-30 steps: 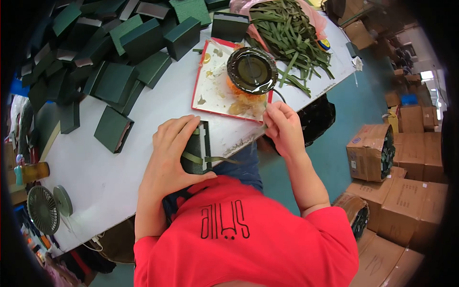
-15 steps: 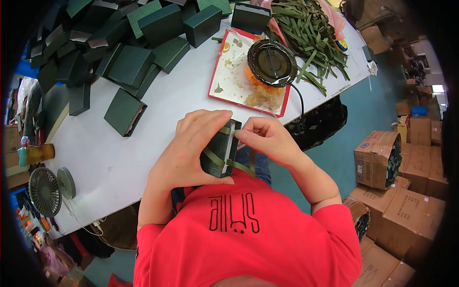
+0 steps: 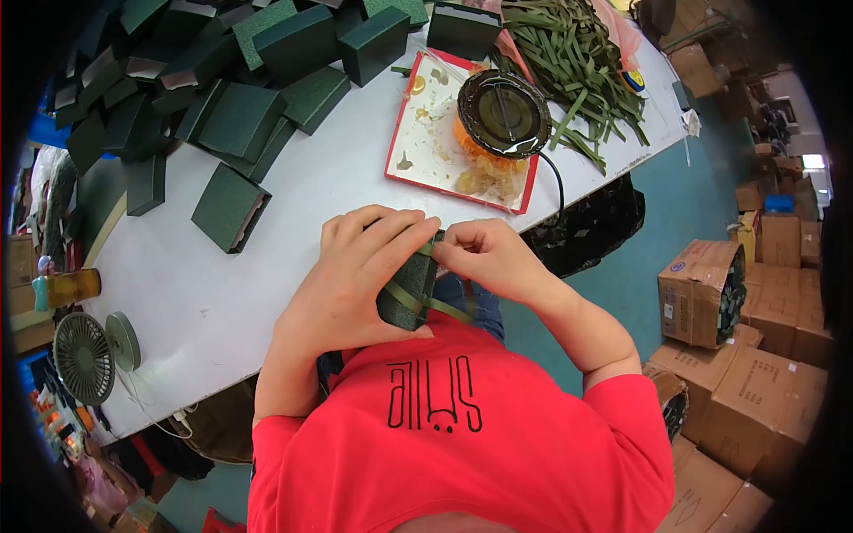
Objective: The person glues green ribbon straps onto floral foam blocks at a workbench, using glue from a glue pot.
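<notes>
A small dark green box (image 3: pixel 408 286) is held at the table's near edge, in front of the red shirt. My left hand (image 3: pixel 360 275) wraps round it from the left, fingers over the top and thumb along the lower edge. Two green ribbon strips cross the box; the lower ribbon (image 3: pixel 449 310) trails off to the right. At the box's upper right corner, my right hand (image 3: pixel 484 256) is closed, with thumb and forefinger pinching at the upper ribbon (image 3: pixel 426 250). Its fingertips partly hide the ribbon's end.
A black round pot (image 3: pixel 504 114) with a cable stands on a red-rimmed tray (image 3: pixel 397 133) with amber residue. Green ribbons (image 3: pixel 577 62) are heaped behind it. Many green boxes (image 3: pixel 242 120) lie at the back left. A fan (image 3: pixel 84 357) is at the left edge, cartons (image 3: pixel 702 293) at right.
The box has turned slightly, and its pale side strip no longer shows. My right hand has moved slightly left and down at the box's upper corner.
</notes>
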Action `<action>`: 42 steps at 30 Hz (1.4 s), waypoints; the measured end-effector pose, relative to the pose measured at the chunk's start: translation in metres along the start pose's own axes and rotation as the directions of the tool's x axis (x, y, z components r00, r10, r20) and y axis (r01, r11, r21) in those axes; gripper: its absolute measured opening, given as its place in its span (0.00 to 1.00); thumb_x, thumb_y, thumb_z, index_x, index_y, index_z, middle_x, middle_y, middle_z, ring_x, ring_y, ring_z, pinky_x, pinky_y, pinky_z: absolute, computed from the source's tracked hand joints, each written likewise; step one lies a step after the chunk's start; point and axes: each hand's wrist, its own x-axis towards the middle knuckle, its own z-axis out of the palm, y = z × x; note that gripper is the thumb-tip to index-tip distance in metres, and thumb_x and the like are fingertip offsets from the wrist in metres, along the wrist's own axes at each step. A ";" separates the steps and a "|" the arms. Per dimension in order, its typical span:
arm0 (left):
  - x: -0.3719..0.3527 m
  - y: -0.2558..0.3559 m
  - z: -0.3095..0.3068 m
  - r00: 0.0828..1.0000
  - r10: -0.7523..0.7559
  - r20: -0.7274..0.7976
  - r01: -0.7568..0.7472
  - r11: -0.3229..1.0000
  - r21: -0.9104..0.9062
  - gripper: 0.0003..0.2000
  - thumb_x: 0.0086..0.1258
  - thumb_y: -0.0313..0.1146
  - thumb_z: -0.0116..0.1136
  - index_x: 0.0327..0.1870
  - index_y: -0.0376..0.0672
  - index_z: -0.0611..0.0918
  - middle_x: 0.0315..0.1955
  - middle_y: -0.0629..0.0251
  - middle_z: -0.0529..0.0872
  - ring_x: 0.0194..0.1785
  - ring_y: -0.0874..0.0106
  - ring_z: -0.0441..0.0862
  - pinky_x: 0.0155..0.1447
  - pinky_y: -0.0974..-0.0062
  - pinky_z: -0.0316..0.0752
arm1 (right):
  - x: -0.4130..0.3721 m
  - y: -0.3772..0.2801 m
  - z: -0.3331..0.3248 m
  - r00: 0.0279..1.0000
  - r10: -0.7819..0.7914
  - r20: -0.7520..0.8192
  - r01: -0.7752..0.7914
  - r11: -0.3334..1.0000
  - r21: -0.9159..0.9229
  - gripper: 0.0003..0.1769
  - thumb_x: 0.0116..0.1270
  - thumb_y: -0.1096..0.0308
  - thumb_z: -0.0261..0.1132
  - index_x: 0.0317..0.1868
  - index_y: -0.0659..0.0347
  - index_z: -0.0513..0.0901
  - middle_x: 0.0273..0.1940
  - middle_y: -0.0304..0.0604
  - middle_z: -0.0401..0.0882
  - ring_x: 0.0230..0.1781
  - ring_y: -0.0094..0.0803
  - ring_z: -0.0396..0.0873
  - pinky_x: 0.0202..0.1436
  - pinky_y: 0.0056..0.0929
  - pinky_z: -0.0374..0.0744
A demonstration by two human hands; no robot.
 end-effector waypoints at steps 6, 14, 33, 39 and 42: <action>-0.001 0.000 0.007 1.000 -0.019 0.021 0.018 0.999 0.034 0.50 0.38 0.45 0.85 0.70 0.44 0.74 0.66 0.59 0.78 0.69 0.53 0.71 0.71 0.54 0.61 | 0.011 0.022 -0.006 0.998 -0.053 0.023 0.054 0.997 -0.045 0.19 0.74 0.62 0.67 0.25 0.64 0.80 0.20 0.30 0.74 0.22 0.14 0.68 0.26 0.21 0.65; -0.003 -0.005 0.001 0.996 -0.080 -0.047 0.078 0.996 -0.044 0.51 0.38 0.42 0.85 0.72 0.45 0.73 0.67 0.61 0.76 0.68 0.53 0.70 0.71 0.55 0.61 | -0.001 0.015 -0.016 0.956 -0.223 -0.190 0.203 0.972 -0.118 0.18 0.81 0.61 0.58 0.54 0.67 0.87 0.39 0.37 0.87 0.39 0.19 0.79 0.43 0.22 0.76; -0.006 -0.006 0.002 0.992 -0.065 -0.111 0.061 0.997 -0.039 0.52 0.35 0.42 0.85 0.71 0.44 0.73 0.67 0.62 0.77 0.69 0.54 0.71 0.71 0.55 0.61 | -0.027 0.014 0.025 0.978 -0.158 -0.139 0.134 0.976 -0.170 0.13 0.70 0.64 0.72 0.37 0.68 0.86 0.28 0.41 0.84 0.26 0.20 0.76 0.32 0.24 0.75; -0.002 -0.002 0.008 0.996 -0.058 -0.061 0.062 0.996 0.069 0.51 0.35 0.41 0.85 0.70 0.45 0.74 0.66 0.62 0.77 0.69 0.55 0.70 0.71 0.55 0.61 | -0.023 0.016 0.028 0.984 -0.154 -0.087 0.123 0.950 -0.286 0.13 0.70 0.65 0.70 0.36 0.70 0.85 0.26 0.45 0.82 0.27 0.25 0.78 0.34 0.28 0.77; -0.001 -0.001 0.006 0.996 -0.063 -0.062 0.068 0.994 0.087 0.51 0.37 0.42 0.86 0.70 0.43 0.73 0.66 0.59 0.78 0.70 0.53 0.71 0.71 0.55 0.62 | -0.024 0.018 0.024 0.979 -0.171 -0.109 0.140 0.959 -0.246 0.11 0.70 0.66 0.69 0.38 0.69 0.85 0.27 0.45 0.83 0.27 0.26 0.78 0.34 0.28 0.77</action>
